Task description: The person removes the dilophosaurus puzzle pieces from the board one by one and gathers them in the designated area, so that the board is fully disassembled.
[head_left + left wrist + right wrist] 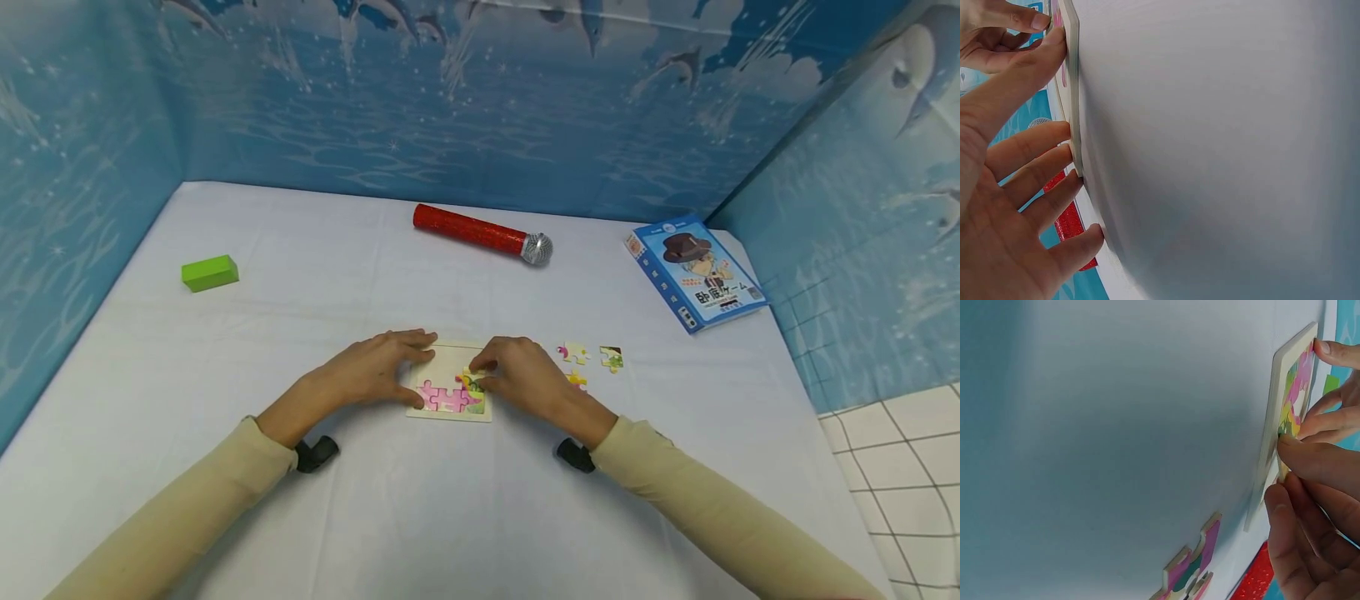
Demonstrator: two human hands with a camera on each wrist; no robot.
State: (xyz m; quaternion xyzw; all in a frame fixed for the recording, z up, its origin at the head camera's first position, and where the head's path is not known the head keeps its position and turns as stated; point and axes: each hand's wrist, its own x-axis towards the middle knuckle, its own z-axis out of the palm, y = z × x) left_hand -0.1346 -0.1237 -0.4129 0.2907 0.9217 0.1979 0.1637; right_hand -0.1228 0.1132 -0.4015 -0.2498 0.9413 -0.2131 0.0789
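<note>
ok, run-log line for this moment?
left hand: touches puzzle board, left edge | right hand: pinches puzzle piece at board | loose pieces: right of board

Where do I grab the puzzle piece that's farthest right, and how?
Probably pinch that loose puzzle piece by its left and right edges, coming from above: it lies flat on the white cloth, and there's space all around it for fingertips.

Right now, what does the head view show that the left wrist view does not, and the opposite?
Only the head view: the green block and the loose puzzle pieces. Only the left wrist view: the palm side of the left grip. Both: that grip, the right grip, the puzzle board and the red microphone.
</note>
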